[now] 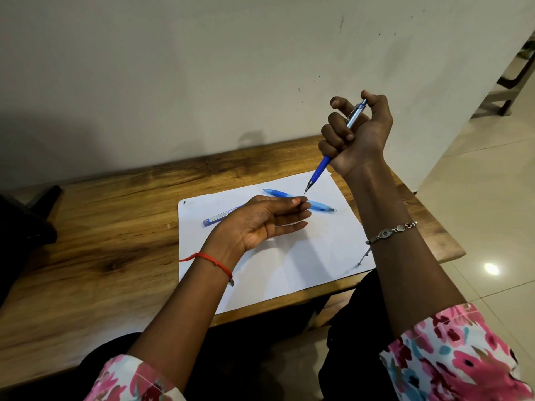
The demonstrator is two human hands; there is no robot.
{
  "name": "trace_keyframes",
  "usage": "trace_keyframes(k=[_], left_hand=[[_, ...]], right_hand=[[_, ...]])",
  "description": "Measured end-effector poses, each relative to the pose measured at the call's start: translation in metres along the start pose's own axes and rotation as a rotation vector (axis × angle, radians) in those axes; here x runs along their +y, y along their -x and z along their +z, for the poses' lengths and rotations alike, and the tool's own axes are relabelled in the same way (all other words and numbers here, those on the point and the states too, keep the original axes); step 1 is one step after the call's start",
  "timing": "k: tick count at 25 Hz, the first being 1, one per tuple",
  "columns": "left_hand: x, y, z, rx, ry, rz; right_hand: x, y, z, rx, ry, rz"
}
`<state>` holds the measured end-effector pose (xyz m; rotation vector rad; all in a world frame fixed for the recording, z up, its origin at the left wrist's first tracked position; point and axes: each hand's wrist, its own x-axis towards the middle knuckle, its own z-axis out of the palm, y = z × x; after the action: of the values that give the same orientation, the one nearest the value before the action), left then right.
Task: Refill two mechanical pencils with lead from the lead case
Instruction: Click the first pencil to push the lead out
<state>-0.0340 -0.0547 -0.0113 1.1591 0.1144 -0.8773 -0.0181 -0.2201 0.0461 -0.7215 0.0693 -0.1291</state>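
Note:
My right hand is raised above the table and grips a blue and silver mechanical pencil in a fist, thumb over its top end, tip pointing down and left. A second, light blue pencil lies flat on the white paper sheet, partly hidden by my left fingers. My left hand hovers over the paper, palm up, fingers straight and together, holding nothing that I can see. The blue lead case lies on the paper just left of my left hand, partly behind it.
The paper lies on a wooden table against a pale wall. A dark object sits at the table's left end. Tiled floor opens to the right beyond the table's edge.

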Motion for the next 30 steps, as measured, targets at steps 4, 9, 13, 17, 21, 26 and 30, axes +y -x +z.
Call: trace_keyframes(k=[4, 9, 13, 17, 21, 26, 30], left_hand=[[-0.001, -0.001, 0.000, -0.003, -0.002, 0.000], [-0.001, -0.002, -0.001, 0.004, -0.003, -0.011], [-0.001, -0.003, 0.000, 0.020, -0.007, -0.030], [-0.003, -0.004, 0.001, 0.014, 0.002, -0.042], [-0.005, -0.005, 0.001, 0.003, 0.006, -0.048], [-0.005, -0.006, 0.002, -0.005, 0.006, -0.049], [-0.005, -0.006, 0.002, 0.000, 0.004, -0.047]], right_hand=[[0.000, 0.001, 0.000, 0.002, -0.002, 0.000], [-0.001, 0.004, 0.006, -0.007, 0.171, 0.000], [-0.001, 0.007, 0.012, -0.049, 0.277, 0.007], [-0.002, 0.007, 0.014, -0.082, 0.282, 0.009], [-0.003, 0.008, 0.013, -0.100, 0.281, 0.010], [-0.002, 0.007, 0.014, -0.121, 0.303, 0.038], [-0.001, 0.006, 0.015, -0.131, 0.318, 0.046]])
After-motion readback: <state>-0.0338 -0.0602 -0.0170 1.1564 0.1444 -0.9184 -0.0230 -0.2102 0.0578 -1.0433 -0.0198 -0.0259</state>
